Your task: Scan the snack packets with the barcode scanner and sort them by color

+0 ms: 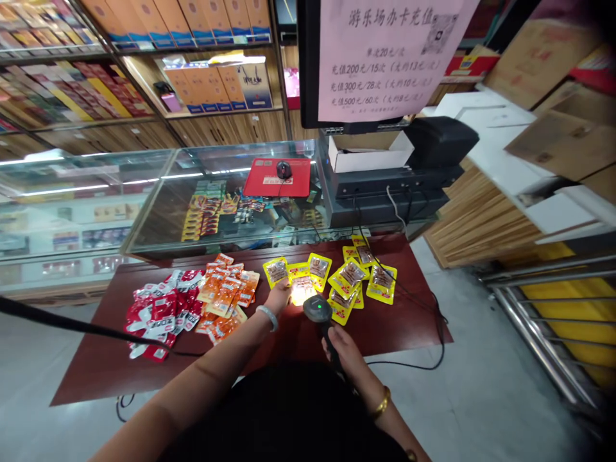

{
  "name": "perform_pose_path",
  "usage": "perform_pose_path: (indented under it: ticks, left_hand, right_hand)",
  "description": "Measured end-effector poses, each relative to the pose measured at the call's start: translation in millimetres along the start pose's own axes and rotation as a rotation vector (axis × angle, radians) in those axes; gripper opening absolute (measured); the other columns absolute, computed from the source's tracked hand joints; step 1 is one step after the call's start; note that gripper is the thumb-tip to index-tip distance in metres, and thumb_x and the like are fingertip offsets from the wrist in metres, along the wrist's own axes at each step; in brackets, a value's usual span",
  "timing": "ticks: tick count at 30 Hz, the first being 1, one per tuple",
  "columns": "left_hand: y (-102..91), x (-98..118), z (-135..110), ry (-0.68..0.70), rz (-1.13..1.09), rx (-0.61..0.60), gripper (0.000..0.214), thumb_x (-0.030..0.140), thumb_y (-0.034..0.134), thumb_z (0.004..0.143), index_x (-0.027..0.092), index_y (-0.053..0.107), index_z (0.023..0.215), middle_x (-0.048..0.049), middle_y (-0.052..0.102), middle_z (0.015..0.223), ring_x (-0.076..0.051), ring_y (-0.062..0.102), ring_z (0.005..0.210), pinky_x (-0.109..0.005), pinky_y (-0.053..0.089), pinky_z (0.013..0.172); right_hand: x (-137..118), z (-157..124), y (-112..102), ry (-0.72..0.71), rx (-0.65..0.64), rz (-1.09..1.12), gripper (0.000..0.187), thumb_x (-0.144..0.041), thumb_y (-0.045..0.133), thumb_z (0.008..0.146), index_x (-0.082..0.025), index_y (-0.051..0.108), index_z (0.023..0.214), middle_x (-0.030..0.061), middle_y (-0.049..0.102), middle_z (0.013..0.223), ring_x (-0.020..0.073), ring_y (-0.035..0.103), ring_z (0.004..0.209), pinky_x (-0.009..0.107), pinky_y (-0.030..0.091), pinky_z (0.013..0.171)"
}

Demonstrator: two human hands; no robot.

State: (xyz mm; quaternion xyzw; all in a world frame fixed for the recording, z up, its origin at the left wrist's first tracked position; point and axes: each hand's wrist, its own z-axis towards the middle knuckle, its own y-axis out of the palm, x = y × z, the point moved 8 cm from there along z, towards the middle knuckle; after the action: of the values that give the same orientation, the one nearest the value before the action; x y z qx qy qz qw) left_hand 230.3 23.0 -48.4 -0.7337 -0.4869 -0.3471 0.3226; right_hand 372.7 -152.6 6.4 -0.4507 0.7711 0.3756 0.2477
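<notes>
- Beyond the scanner (317,310): one square, glossy yellow packet (300,271), pinched by the left hand (278,297)
- At its handle (328,330): right hand (347,351), wrapped around
- Left of it: two heaps of crinkly sachets (226,292)

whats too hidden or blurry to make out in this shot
All in the head view:
Print on the lit yellow packet: washed out by the glare in front of the scanner.
Part of the scanner's handle: behind the right hand.
Whether the left hand grips that packet or only touches it: too small.
Number of orange packets: upper ones cover lower ones.
Top of the pink sheet: cut off by the top edge.
</notes>
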Motion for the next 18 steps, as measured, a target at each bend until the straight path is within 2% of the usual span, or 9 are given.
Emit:
perform_pose_path:
  ticks: [3,6,9,11,12,14,16,18]
  left_hand:
    - [26.4,10,8,0.019,-0.009,-0.079,0.043,0.054,0.066,0.069,0.016,0.062,0.089,0.0041,0.05,0.05,-0.007,0.035,0.037,-0.023,0.029,0.042]
    - [65.9,33,14,0.073,-0.051,-0.191,0.047,0.055,0.068,0.067,0.016,0.063,0.094,0.0028,0.057,0.057,-0.006,0.038,0.039,-0.022,0.032,0.042]
    - [105.4,55,16,0.1,-0.046,-0.33,0.045,0.053,0.071,0.067,0.016,0.062,0.091,0.0015,0.059,0.06,-0.008,0.047,0.044,-0.022,0.037,0.046]
    - [115.8,65,18,0.149,0.012,-0.369,0.041,0.049,0.073,0.065,0.016,0.062,0.086,-0.0001,0.062,0.066,-0.011,0.054,0.053,-0.024,0.043,0.052]
    - [112.3,68,20,0.183,0.065,-0.343,0.038,0.046,0.074,0.065,0.016,0.062,0.084,-0.0012,0.063,0.071,-0.013,0.057,0.06,-0.025,0.046,0.058]
    - [87.1,68,25,0.23,0.22,-0.19,0.031,0.04,0.075,0.066,0.017,0.061,0.082,-0.0037,0.065,0.081,-0.016,0.06,0.075,-0.029,0.048,0.072]
    - [44.6,59,29,0.208,0.423,0.044,0.029,0.037,0.072,0.068,0.017,0.06,0.085,-0.0072,0.064,0.09,-0.022,0.06,0.091,-0.033,0.045,0.085]
    - [-2.8,46,27,0.127,0.594,0.291,0.039,0.041,0.07,0.07,0.015,0.056,0.096,-0.0129,0.061,0.103,-0.028,0.055,0.108,-0.038,0.04,0.093]
  right_hand:
    - [5,-3,-16,0.003,0.063,0.017,0.055,-0.073,0.064,0.066,-0.021,0.052,0.081,-0.0073,0.051,0.053,0.0063,0.039,0.037,0.018,0.026,0.038]
    - [6,-6,-31,-0.011,0.119,0.028,0.057,-0.074,0.064,0.064,-0.021,0.051,0.081,-0.0071,0.052,0.052,0.0062,0.04,0.037,0.018,0.027,0.039]
    - [5,-9,-44,-0.027,0.167,0.039,0.058,-0.074,0.065,0.063,-0.021,0.052,0.081,-0.0067,0.052,0.051,0.0067,0.041,0.038,0.018,0.028,0.04]
    - [4,-10,-49,-0.035,0.188,0.045,0.057,-0.073,0.066,0.063,-0.021,0.052,0.08,-0.0059,0.053,0.052,0.0071,0.042,0.039,0.019,0.029,0.041]
    - [4,-10,-51,-0.034,0.194,0.046,0.057,-0.073,0.066,0.063,-0.021,0.052,0.079,-0.0055,0.053,0.052,0.0073,0.042,0.039,0.019,0.03,0.041]
    - [3,-10,-53,-0.028,0.204,0.041,0.056,-0.073,0.066,0.064,-0.021,0.053,0.078,-0.005,0.053,0.052,0.0076,0.041,0.039,0.02,0.029,0.04]
    - [2,-8,-52,-0.032,0.202,0.029,0.055,-0.073,0.066,0.064,-0.02,0.054,0.078,-0.0047,0.053,0.052,0.0077,0.041,0.038,0.02,0.029,0.04]
    - [1,-7,-48,-0.035,0.199,0.018,0.055,-0.073,0.066,0.065,-0.021,0.055,0.079,-0.0048,0.054,0.052,0.0076,0.042,0.038,0.02,0.03,0.039]
